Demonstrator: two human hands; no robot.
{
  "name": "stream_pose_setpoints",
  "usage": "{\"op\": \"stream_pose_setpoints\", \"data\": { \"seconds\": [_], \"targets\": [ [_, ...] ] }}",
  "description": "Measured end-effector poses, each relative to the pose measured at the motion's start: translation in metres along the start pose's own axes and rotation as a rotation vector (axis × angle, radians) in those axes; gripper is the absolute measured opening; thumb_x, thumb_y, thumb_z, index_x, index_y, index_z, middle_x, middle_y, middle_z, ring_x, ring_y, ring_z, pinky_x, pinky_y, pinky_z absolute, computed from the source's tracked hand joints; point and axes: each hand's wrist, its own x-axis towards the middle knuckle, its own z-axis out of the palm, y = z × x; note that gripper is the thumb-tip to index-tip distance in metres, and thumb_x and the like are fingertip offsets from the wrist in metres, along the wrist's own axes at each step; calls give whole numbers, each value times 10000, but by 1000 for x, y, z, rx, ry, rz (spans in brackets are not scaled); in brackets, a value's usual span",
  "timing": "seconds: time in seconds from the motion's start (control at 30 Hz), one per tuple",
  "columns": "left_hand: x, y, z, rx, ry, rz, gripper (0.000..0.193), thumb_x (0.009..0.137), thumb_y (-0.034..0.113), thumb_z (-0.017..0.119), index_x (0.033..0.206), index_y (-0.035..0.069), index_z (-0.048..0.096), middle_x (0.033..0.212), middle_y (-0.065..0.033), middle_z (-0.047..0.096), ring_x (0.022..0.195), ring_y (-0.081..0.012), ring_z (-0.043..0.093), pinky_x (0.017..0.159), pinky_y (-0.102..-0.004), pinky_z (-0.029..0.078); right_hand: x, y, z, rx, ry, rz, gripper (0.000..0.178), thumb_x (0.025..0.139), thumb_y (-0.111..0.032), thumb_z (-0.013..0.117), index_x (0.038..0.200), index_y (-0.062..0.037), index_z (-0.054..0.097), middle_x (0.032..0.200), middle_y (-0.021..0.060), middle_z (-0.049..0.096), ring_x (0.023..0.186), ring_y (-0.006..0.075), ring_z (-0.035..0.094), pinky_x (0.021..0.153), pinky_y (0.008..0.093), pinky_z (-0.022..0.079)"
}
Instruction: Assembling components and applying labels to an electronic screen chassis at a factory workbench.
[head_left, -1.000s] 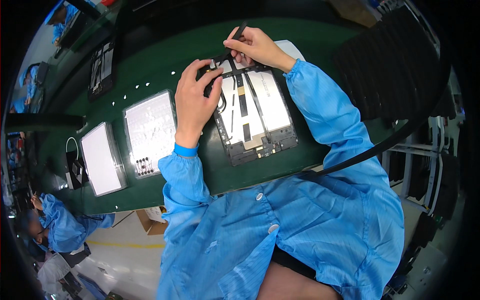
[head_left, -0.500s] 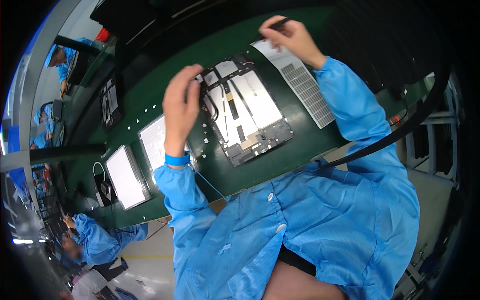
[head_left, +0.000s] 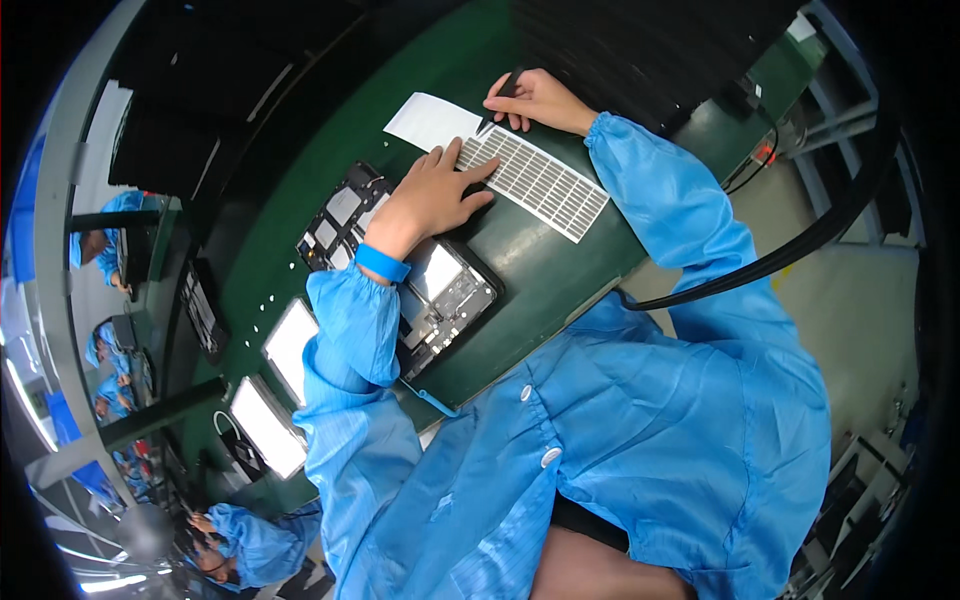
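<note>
My right hand (head_left: 543,102) is closed around slim black tweezers (head_left: 511,84), their tip down at a white sheet of small grey rectangular labels (head_left: 548,186). My left hand (head_left: 428,202) lies with fingers spread, its fingertips on the sheet's left part near the tweezers' tip. A blue wristband (head_left: 382,264) circles my left wrist. Under my left hand and forearm is an opened tablet (head_left: 455,298), with silver battery panels and a circuit board showing. My arm hides its middle. The blank white end of the sheet (head_left: 432,118) stretches away to the upper left.
Two white stacked sheets or trays (head_left: 268,428) lie left of my forearm, by a small black device (head_left: 238,452). Another opened tablet (head_left: 203,312) lies farther left. White scraps dot the green table (head_left: 560,290). A black cable (head_left: 760,272) arches on the right. Co-workers in blue (head_left: 255,545) sit at left.
My left hand has come from above the tablet onto the label sheet. The tweezers in my right hand now point down at the sheet. The view has turned and shifted.
</note>
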Motion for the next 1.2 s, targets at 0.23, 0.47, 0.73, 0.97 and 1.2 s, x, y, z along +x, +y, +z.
{"op": "stream_pose_setpoints", "data": {
  "seconds": [0.23, 0.47, 0.73, 0.97, 1.2],
  "targets": [
    [-1, 4, -5, -7, 80, 29, 492, 989, 382, 579, 1472, 329, 499, 1533, -301, 357, 1411, -437, 385, 1167, -439, 332, -1, -6, 2, -43, -40, 43, 251, 944, -245, 715, 1038, -14, 683, 807, 51, 709, 620, 61, 601, 505, 204, 455],
    [-12, -7, -1, -142, 197, 72, 407, 971, 283, 595, 1378, 268, 607, 1513, -314, 373, 1370, -491, 403, 1160, -462, 331, 9, -5, 11, 196, 114, -44, 245, 972, -233, 680, 1063, -5, 681, 859, 75, 700, 717, 106, 672, 544, 215, 501],
    [-139, -31, -25, -286, 1000, -337, 170, 899, 107, 664, 1059, 60, 698, 1187, -127, 658, 1050, -337, 643, 883, -389, 510, 25, -90, 101, 251, -5, -90, 311, 952, -312, 703, 991, -5, 673, 824, 74, 684, 671, 105, 652, 517, 224, 491],
    [-130, -21, 15, -394, 977, -411, 233, 920, 140, 642, 1134, 48, 649, 1288, -108, 619, 1102, -333, 615, 952, -405, 474, 51, -66, 149, 175, -29, -99, 325, 933, -321, 728, 937, -2, 666, 754, 71, 678, 629, 121, 656, 526, 223, 501],
    [-130, -25, 17, -318, 991, -368, 212, 918, 128, 640, 1115, 53, 666, 1247, -120, 636, 1138, -334, 601, 968, -421, 464, 53, -67, 152, 139, -25, -73, 323, 932, -315, 729, 931, -1, 652, 753, 78, 677, 635, 129, 659, 534, 229, 508]
  ]
}}
